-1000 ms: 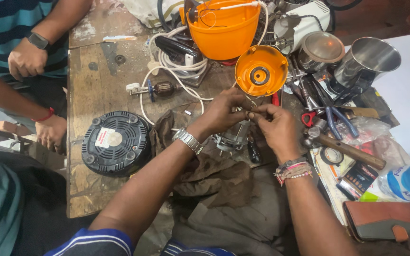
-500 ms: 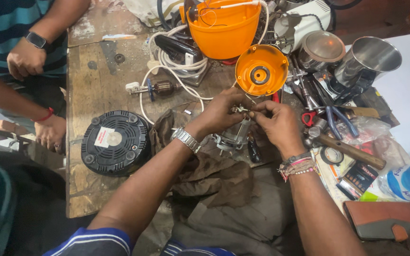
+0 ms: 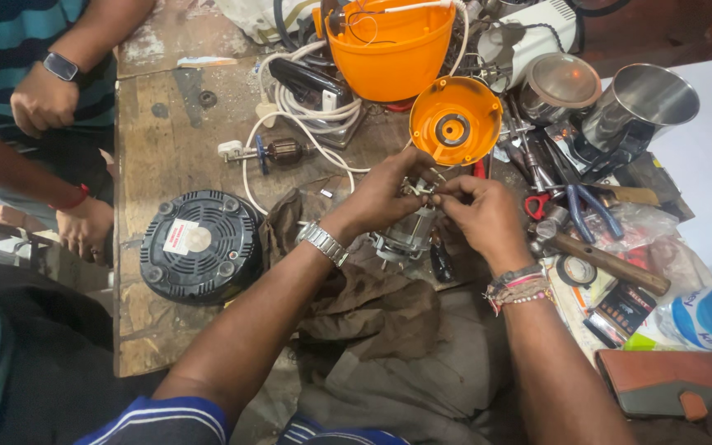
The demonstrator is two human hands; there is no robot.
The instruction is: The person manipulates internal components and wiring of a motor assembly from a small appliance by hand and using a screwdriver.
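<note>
My left hand [image 3: 385, 194] and my right hand [image 3: 481, 216] meet over a small grey electric motor [image 3: 405, 236] that rests on a brown rag [image 3: 372, 305] at the bench edge. The fingertips of both hands pinch thin wires and a small part on top of the motor. A metal watch sits on my left wrist, bead bracelets on my right. Just beyond my hands lie an orange round cover [image 3: 456, 121] and an orange appliance housing [image 3: 389, 45].
A black round base [image 3: 201, 245] lies on the wooden bench [image 3: 154, 140] at left. White cable, a motor armature [image 3: 278, 152], steel jars [image 3: 640, 103], pliers, scissors and a hammer [image 3: 607, 262] crowd the back and right. Another person's hands [image 3: 39, 99] rest at left.
My hands have stayed on the motor, with only small finger movements at its top. The other person's lower hand has shifted slightly.
</note>
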